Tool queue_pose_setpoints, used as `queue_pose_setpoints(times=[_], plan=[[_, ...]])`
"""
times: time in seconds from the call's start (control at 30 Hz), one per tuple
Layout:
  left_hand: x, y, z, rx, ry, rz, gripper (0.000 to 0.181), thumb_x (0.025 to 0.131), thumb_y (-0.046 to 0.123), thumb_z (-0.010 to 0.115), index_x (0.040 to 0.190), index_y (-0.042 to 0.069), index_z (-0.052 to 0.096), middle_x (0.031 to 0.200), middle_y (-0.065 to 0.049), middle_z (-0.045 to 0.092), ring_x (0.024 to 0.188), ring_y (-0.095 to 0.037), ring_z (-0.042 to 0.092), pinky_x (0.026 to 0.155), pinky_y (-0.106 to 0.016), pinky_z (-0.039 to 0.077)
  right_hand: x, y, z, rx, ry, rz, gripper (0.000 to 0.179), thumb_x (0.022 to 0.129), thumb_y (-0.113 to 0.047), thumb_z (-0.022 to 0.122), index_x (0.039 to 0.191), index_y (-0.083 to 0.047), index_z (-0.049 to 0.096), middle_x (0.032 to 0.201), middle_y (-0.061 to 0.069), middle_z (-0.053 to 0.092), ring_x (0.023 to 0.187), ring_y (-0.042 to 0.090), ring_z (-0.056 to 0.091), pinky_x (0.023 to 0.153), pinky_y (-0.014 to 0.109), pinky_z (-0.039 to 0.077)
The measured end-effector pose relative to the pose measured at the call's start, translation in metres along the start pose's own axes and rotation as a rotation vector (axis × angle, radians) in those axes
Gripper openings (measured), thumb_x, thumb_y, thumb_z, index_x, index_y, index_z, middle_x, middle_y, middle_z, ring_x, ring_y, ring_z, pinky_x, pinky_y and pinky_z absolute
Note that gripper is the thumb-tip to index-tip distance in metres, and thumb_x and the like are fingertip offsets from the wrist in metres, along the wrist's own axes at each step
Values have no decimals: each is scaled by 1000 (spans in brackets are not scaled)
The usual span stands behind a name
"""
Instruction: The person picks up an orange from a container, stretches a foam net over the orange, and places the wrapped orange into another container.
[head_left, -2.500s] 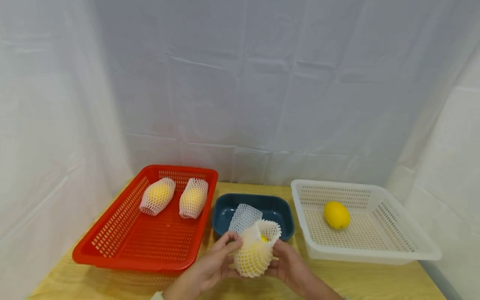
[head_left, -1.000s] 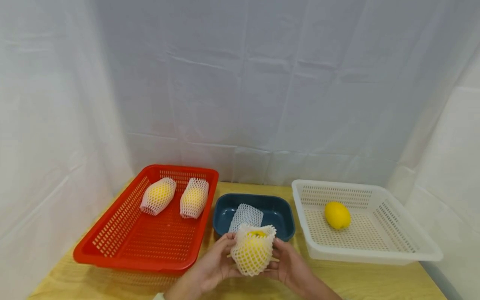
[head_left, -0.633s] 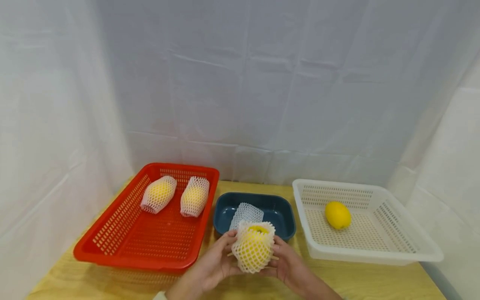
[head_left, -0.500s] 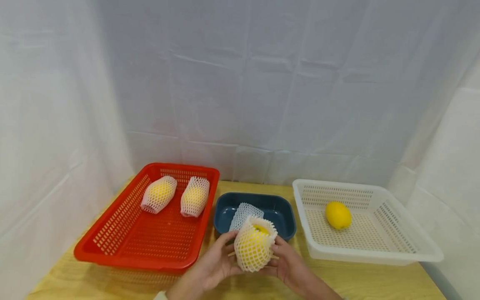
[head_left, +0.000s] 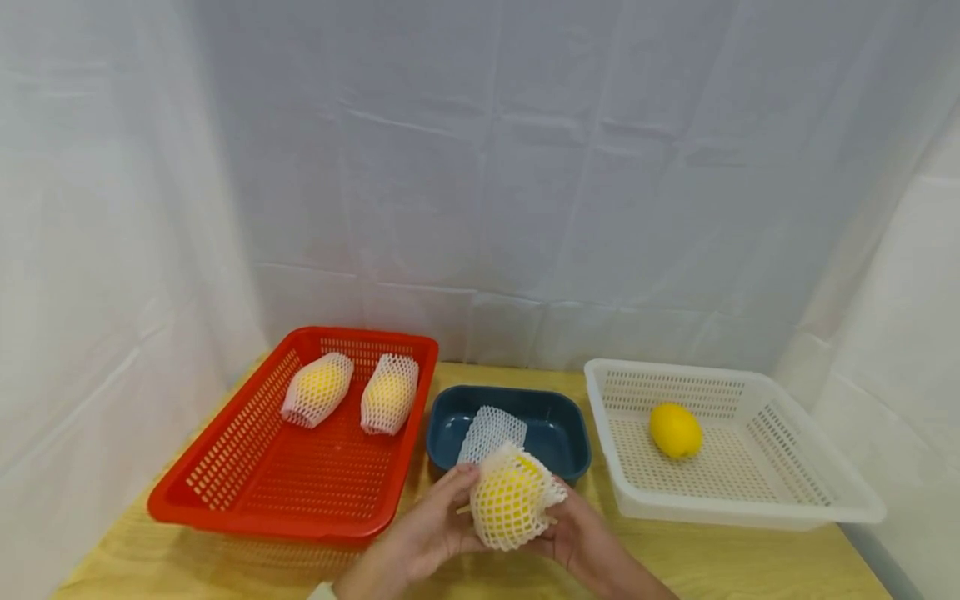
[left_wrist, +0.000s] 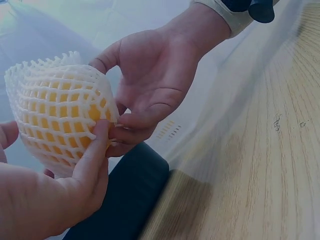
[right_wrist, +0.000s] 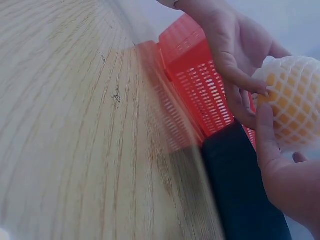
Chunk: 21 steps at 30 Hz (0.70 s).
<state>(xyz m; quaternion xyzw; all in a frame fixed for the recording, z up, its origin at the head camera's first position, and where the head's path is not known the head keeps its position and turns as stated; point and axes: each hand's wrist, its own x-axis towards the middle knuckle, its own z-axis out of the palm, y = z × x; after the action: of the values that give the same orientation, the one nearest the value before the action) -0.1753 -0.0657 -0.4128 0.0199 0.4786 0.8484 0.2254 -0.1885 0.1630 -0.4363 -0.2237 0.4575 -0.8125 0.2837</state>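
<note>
Both hands hold a yellow lemon (head_left: pixel 507 507) inside a white foam net sleeve (left_wrist: pixel 55 112), in front of the dark blue tub. My left hand (head_left: pixel 431 525) grips its left side, thumb on top near the sleeve's rim. My right hand (head_left: pixel 583 537) holds the right side, its fingers partly hidden behind the netting. In the left wrist view, fingertips of both hands meet at one end of the sleeve, where bare yellow shows through the mesh. A flat foam net (head_left: pixel 491 435) lies in the dark blue tub (head_left: pixel 558 404).
On the left stands a red basket (head_left: pixel 300 525) with two lemons in foam nets, one lemon (head_left: pixel 318 387) beside the other (head_left: pixel 388 396). A white basket (head_left: pixel 750 508) on the right holds a bare lemon (head_left: pixel 676 430). White sheeting (head_left: pixel 525 167) surrounds the wooden table (head_left: pixel 720 554).
The netted lemon has been turned between the hands. Its sleeve's open rim, facing up half a second ago, now leans toward the right hand. Baskets and tub stay put.
</note>
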Motion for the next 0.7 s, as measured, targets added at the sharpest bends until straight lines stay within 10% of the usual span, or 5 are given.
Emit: queue_pose_setpoints(times=[0.2, 0.7], plan=[[0, 1, 0, -16, -30, 12, 18, 98, 32, 55, 110, 20, 49, 122, -11, 46, 102, -27, 54, 84, -49, 54, 2, 2, -5, 110, -95, -22, 44, 103, -20, 14, 136, -18, 42, 130, 8, 57, 115, 25, 59, 102, 45, 44], [2, -5, 1, -63, -38, -12, 23, 99, 29, 47, 116, 14, 44, 120, -12, 48, 105, -25, 54, 91, -53, 49, 0, 0, -1, 36, 21, 12, 41, 106, -30, 16, 124, -23, 52, 118, 1, 65, 104, 18, 64, 93, 38, 51]])
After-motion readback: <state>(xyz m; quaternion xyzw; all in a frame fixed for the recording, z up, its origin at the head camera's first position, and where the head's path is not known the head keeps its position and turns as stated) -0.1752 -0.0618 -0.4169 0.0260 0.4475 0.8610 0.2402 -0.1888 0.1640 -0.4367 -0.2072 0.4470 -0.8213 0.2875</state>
